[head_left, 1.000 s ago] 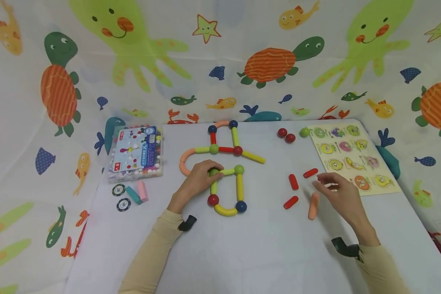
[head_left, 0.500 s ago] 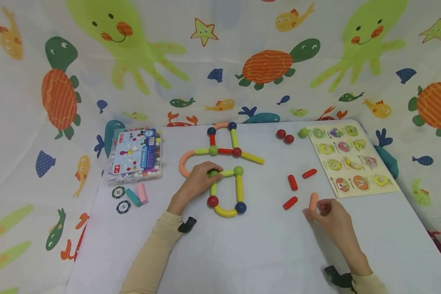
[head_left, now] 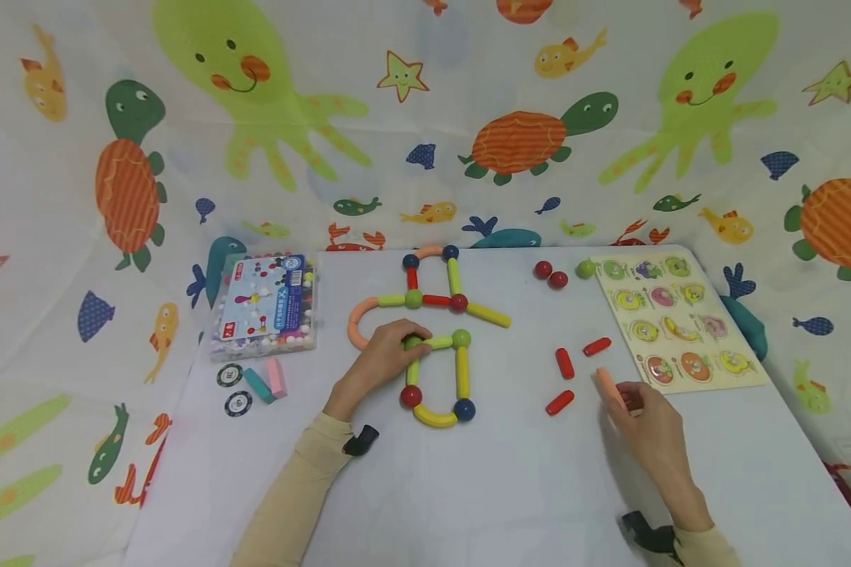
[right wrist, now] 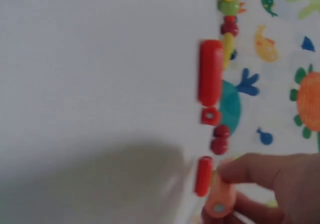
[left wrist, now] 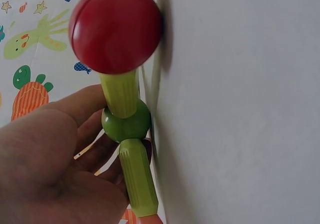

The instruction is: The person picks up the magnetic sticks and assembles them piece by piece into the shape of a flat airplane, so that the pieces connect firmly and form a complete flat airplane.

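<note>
My left hand [head_left: 379,362] grips a green ball [left wrist: 126,121] at the upper left corner of a loop of magnetic balls and rods. That loop also has a red ball [head_left: 411,396], a blue ball [head_left: 464,409], another green ball [head_left: 461,339] and a curved yellow rod [head_left: 436,416] along its bottom. On the right, my right hand [head_left: 655,437] pinches a peach rod [head_left: 610,387] between thumb and fingers, its far end tilted up and left. The right wrist view shows the rod's round end with a grey magnet. Three red rods [head_left: 564,363] lie just left of it.
Above the loop lies a second ball-and-rod figure [head_left: 436,301] with a peach curve. At the left are a clear box of beads [head_left: 262,307], black chips [head_left: 238,404] and pink and teal blocks [head_left: 276,377]. Loose red balls [head_left: 543,270] and a fruit puzzle board [head_left: 681,323] lie back right.
My right hand came down and left from beside the puzzle board to the peach rod, took hold of it and tilted it. The left hand has stayed at the green ball.
</note>
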The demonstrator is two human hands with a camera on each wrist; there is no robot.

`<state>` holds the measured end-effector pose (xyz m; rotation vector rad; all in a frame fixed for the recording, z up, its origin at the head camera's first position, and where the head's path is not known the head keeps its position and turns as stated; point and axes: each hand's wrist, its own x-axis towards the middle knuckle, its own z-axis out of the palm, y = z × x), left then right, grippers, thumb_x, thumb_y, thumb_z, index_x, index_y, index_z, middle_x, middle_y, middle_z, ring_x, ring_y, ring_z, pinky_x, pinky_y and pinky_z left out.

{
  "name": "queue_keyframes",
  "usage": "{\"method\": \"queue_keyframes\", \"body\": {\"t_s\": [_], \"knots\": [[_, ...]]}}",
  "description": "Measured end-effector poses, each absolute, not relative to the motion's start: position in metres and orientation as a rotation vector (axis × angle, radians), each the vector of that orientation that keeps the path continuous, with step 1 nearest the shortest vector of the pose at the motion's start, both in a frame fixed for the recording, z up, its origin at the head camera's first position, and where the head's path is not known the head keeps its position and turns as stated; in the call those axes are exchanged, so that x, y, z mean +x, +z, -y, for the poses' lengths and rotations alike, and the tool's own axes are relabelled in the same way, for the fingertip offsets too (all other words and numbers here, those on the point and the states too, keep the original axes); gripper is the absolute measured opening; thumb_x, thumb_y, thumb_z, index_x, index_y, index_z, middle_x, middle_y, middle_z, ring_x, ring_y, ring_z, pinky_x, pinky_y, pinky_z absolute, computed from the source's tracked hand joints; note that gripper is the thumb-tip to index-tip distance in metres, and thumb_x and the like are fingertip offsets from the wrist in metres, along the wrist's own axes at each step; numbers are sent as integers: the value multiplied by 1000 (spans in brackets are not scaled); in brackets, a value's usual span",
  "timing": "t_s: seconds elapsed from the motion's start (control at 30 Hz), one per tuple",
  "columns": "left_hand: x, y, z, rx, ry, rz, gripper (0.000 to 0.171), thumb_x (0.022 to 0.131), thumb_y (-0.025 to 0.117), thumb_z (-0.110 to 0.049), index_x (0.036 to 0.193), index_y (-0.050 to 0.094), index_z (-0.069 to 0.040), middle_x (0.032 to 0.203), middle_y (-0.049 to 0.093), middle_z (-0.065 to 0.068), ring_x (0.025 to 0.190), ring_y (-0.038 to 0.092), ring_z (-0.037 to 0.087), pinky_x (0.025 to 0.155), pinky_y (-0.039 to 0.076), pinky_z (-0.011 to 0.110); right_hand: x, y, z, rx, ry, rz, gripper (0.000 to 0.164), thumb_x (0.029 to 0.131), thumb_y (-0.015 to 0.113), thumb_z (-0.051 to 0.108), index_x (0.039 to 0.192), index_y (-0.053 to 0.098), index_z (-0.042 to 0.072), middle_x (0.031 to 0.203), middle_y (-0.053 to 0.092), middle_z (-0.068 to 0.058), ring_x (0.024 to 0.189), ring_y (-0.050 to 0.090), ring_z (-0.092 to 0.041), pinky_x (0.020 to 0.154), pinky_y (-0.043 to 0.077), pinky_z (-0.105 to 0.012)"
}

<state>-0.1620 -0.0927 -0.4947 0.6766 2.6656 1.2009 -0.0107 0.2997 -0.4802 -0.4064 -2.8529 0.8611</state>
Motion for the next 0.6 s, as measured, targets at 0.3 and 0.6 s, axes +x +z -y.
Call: {"method": "queue_keyframes", "body": {"t_s": [0.3, 0.6], "knots": [[-162, -495, 91, 672, 1198, -2661, 24, 94, 74, -21, 117, 73, -13, 112, 71, 1, 103, 62, 16, 95, 53, 34, -61, -449, -288, 281, 930, 2639, 32, 91, 76, 10, 123, 69, 12, 109, 69, -1, 91, 53, -1, 72, 43, -9], [-162, -496, 93, 690, 1221, -2653, 22, 95, 73, -20, 116, 73, -13, 111, 71, 1, 101, 63, 17, 94, 54, 34, -130, -462, -252, 701, 1064, 2815, 34, 93, 73, 8, 126, 69, 13, 116, 68, -1, 99, 63, -15, 90, 55, -27]]}}
